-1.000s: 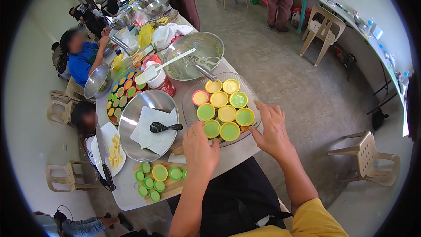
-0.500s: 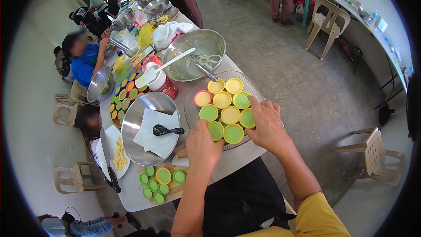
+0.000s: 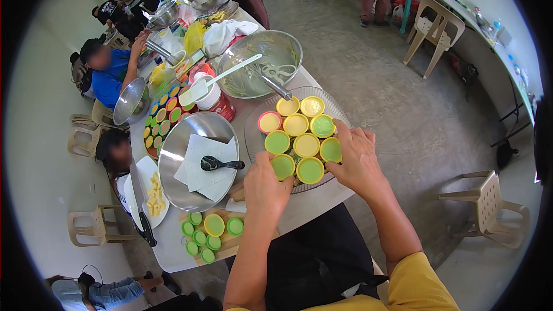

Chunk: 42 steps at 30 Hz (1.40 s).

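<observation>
A cluster of small round cups stands on a clear ribbed glass plate point(image 3: 252, 132). Most have yellow rims, one has a pink rim, and their fillings are pale yellow or green. My left hand point(image 3: 268, 187) curls against a green-filled cup point(image 3: 282, 167) at the near left of the cluster. On the right side, my right hand point(image 3: 358, 154) wraps its fingers and thumb around another green-filled cup point(image 3: 330, 150). Between the hands sits a third green-filled cup point(image 3: 310, 170). Both hands press inward on the group; the fingertips are partly hidden.
Left of the plate is a steel bowl point(image 3: 167, 164) holding paper towels point(image 3: 199, 152) and a black scoop point(image 3: 222, 163). Behind stands a larger bowl point(image 3: 230, 83) with a whisk, beside a white spatula point(image 3: 199, 91). Green lids point(image 3: 207, 254) and a knife point(image 3: 145, 230) lie nearer; people sit along the left side.
The view has shifted slightly. Both hands stay around the cups, with the left fingers a little more tucked against the near-left cup. The cups keep nearly the same arrangement.
</observation>
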Tool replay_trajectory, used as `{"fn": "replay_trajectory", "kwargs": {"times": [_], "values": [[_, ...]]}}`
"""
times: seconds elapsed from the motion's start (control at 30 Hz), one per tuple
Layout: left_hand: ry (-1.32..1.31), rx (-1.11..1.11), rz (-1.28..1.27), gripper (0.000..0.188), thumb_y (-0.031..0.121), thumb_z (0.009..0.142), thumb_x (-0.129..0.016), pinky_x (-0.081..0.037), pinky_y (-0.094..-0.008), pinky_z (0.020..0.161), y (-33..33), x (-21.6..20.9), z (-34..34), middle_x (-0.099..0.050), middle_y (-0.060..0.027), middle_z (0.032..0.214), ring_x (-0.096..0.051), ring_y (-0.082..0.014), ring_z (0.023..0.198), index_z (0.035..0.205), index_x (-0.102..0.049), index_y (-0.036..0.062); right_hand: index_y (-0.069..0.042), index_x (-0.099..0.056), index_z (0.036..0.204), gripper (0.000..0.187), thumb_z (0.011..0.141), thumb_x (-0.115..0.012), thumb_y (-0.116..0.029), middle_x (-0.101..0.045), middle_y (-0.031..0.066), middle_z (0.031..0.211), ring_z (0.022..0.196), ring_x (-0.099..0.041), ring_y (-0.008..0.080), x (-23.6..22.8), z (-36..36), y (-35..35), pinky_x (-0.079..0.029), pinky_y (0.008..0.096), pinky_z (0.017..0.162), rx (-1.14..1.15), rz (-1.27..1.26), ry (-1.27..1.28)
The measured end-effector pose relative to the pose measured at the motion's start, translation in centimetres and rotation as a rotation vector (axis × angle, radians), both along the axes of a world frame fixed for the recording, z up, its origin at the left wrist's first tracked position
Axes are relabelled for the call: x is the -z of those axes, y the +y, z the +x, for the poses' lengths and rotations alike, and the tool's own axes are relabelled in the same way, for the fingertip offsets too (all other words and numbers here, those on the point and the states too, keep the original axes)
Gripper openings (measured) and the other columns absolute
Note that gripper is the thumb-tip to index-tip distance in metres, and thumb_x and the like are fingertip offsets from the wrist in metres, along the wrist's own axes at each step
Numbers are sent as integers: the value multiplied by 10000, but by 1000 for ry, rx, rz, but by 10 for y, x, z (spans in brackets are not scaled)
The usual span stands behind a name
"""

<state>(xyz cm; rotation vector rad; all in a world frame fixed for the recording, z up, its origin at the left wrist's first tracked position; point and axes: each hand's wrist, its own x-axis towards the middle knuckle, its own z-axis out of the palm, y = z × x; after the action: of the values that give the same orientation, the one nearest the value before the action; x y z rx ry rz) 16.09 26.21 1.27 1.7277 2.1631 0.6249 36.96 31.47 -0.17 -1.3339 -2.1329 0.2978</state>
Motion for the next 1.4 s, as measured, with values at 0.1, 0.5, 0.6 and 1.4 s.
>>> {"fn": "replay_trajectory", "kwargs": {"times": [0.1,0.5,0.6,1.4], "values": [[-15,0,19,568,191,731,-878,-549,-503,859,-5,-5,0,-720,-219,1055,-693,-446,1001,1171,-556,32,32,-451,1398,791,677,-752,-92,-646,185,915,986,-621,367,-3,2,-2,-400,501,960,-1,-24,7],[-53,66,112,604,157,703,-898,-540,-471,878,-49,-26,-1,-695,-190,1074,-683,-409,1027,1182,-553,31,1,-451,1445,767,755,-762,-120,-693,190,1024,1009,-648,366,-40,11,-34,-415,472,956,-36,-67,118],[-61,88,107,602,153,706,-896,-536,-464,880,-71,-33,-3,-690,-186,1085,-677,-405,1030,1184,-552,29,-5,-435,1470,779,773,-763,-120,-690,196,1047,1038,-645,380,-52,13,-54,-429,478,973,-52,-143,112],[-51,153,74,639,94,729,-851,-510,-494,962,-128,32,-1,-695,-249,1141,-654,-432,1077,1294,-588,-48,29,-537,1290,612,737,-785,-51,-660,241,1074,1036,-613,434,19,2,-111,-510,487,911,-149,-207,231]]}}
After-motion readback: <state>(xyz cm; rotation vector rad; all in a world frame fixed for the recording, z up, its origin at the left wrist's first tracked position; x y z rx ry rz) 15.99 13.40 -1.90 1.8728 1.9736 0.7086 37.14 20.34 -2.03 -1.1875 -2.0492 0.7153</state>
